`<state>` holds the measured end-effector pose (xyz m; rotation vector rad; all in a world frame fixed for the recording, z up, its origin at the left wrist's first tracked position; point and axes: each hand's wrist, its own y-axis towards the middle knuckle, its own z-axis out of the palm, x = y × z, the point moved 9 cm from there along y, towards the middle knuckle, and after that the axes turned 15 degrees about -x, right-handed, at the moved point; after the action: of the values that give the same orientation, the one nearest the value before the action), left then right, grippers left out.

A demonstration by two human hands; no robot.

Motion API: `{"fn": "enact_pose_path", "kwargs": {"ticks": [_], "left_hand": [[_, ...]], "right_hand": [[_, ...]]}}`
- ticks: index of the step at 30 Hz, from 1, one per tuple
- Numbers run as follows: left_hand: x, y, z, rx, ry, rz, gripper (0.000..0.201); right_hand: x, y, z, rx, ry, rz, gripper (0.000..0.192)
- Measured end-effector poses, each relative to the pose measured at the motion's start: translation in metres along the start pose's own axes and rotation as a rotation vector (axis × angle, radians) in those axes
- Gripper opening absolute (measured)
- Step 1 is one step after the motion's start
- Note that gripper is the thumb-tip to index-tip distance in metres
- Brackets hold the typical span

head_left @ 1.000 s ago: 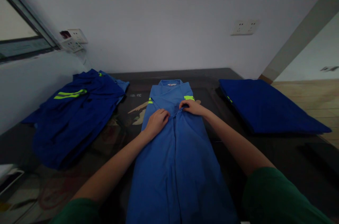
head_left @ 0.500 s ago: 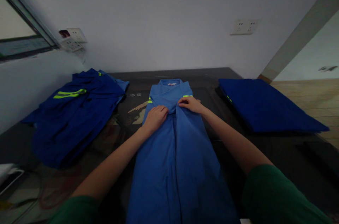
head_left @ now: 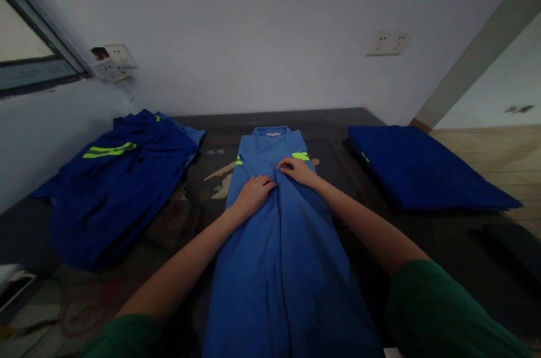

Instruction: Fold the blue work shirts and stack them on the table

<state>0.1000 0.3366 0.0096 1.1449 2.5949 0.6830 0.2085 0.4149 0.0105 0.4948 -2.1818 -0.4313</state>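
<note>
A light blue work garment (head_left: 304, 245) with a collar and yellow-green reflective strips lies lengthwise on the dark table (head_left: 333, 121), its collar toward the wall. My left hand (head_left: 255, 195) rests on its front, fingers bent and gripping the cloth by the middle seam at chest height. Just above and to the right, my right hand (head_left: 298, 172) pinches the same front edge between thumb and fingertips. The two hands are close together. What lies beneath the fingers is hidden.
To the left is a loose heap of dark blue garments (head_left: 122, 189) with reflective strips. A neatly folded dark blue stack (head_left: 422, 169) lies on the right. Wall sockets (head_left: 389, 43) are above the table. A white device (head_left: 14, 284) and cables sit at the lower left.
My left hand has slid slightly right and nearer to me along the front. My right hand has moved a little left, uncovering more of the right reflective strip.
</note>
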Motion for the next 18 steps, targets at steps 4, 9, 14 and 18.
{"fn": "enact_pose_path", "kwargs": {"ticks": [4,9,14,18], "left_hand": [[0.007,-0.004,0.004,-0.051,-0.187,-0.047,0.038],[0.013,-0.009,0.006,-0.057,-0.253,-0.055,0.041],[0.003,-0.009,0.000,-0.067,-0.226,0.009,0.034],[-0.003,-0.005,0.000,-0.048,-0.166,-0.022,0.032]], "right_hand": [[0.003,-0.002,0.003,-0.014,0.021,0.003,0.016],[0.003,-0.008,0.008,-0.022,-0.062,-0.008,0.017],[0.013,-0.019,0.014,-0.045,-0.253,-0.130,0.020],[0.018,-0.023,0.014,-0.093,-0.376,-0.179,0.019]]}}
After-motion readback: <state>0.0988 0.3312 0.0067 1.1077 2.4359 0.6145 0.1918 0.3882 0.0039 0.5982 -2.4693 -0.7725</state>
